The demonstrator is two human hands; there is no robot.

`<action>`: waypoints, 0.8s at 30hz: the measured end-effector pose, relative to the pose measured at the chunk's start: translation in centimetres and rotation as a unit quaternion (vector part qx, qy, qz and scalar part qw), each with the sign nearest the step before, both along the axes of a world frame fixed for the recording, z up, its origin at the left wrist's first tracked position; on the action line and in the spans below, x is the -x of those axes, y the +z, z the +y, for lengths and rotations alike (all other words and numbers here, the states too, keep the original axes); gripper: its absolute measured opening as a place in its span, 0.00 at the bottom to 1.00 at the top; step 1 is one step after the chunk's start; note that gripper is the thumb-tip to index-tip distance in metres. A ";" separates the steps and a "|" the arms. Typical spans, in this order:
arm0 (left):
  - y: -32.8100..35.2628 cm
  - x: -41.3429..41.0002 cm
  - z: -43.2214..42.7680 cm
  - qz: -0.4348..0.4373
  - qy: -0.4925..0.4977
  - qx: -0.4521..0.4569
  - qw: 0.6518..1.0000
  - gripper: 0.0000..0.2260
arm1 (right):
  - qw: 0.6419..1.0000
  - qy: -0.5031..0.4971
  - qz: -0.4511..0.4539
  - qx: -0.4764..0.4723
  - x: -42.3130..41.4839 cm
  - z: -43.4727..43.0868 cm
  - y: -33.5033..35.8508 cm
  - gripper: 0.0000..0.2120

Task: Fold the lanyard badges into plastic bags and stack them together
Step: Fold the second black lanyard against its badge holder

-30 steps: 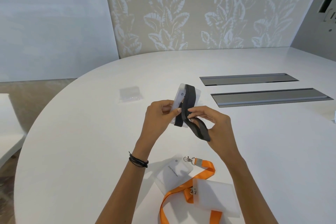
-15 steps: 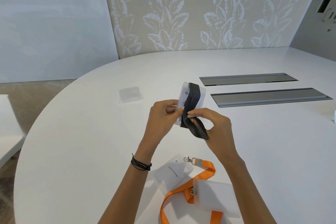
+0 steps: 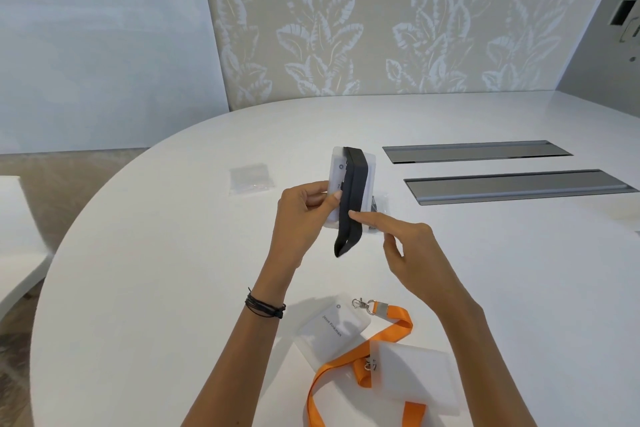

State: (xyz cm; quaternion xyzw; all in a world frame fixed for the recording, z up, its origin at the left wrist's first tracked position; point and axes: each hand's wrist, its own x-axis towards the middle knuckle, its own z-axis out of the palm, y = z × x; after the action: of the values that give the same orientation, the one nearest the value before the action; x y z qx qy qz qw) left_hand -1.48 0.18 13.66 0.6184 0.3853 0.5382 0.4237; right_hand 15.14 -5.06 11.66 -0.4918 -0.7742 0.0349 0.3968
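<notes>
My left hand (image 3: 304, 215) holds a clear badge holder (image 3: 367, 166) upright above the table, thumb pressing a black lanyard (image 3: 351, 204) folded lengthwise over its face. The strap's looped end hangs free below the badge. My right hand (image 3: 412, 250) is just right of it, index fingertip touching the strap, other fingers apart and holding nothing. Near the table's front edge lie a white name badge (image 3: 332, 329) and a frosted badge holder (image 3: 412, 378) with an orange lanyard (image 3: 349, 364) and its metal clip (image 3: 362, 304).
A small stack of clear plastic bags (image 3: 251, 177) lies on the white table (image 3: 156, 270) to the left of my hands. Two grey recessed cable trays (image 3: 512, 184) run across the table at the right. A white seat edge shows at far left.
The badge has been raised and turned more upright. My right hand has let go of the black strap's loop, which now hangs straight down, and only the index finger touches it.
</notes>
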 end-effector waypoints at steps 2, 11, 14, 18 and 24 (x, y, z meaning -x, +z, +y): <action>0.1 0.1 0.0 -0.005 0.002 -0.007 1.000 0.09 | 1.000 0.021 0.006 -0.011 0.2 -0.1 0.0 0.28; 0.4 0.1 -0.2 -0.027 -0.012 -0.008 1.000 0.12 | 0.994 0.007 -0.017 -0.109 1.0 0.3 -0.4 0.16; 0.2 -0.1 0.0 -0.035 -0.019 0.002 0.999 0.11 | 0.990 -0.029 -0.047 -0.129 1.2 0.5 -0.6 0.17; -0.1 -0.6 0.1 -0.056 -0.008 0.032 0.998 0.12 | 0.983 -0.061 -0.056 -0.163 1.5 0.6 -0.8 0.15; -0.2 -0.9 0.0 -0.068 -0.029 0.063 0.995 0.17 | 0.978 -0.079 -0.064 -0.184 1.4 0.5 -0.9 0.14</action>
State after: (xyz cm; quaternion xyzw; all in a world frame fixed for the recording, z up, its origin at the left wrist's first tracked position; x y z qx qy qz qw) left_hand -0.62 0.18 13.48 0.5632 0.3709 0.5414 0.5021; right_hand 13.76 -4.53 10.72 -0.4713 -0.7497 -0.1716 0.4318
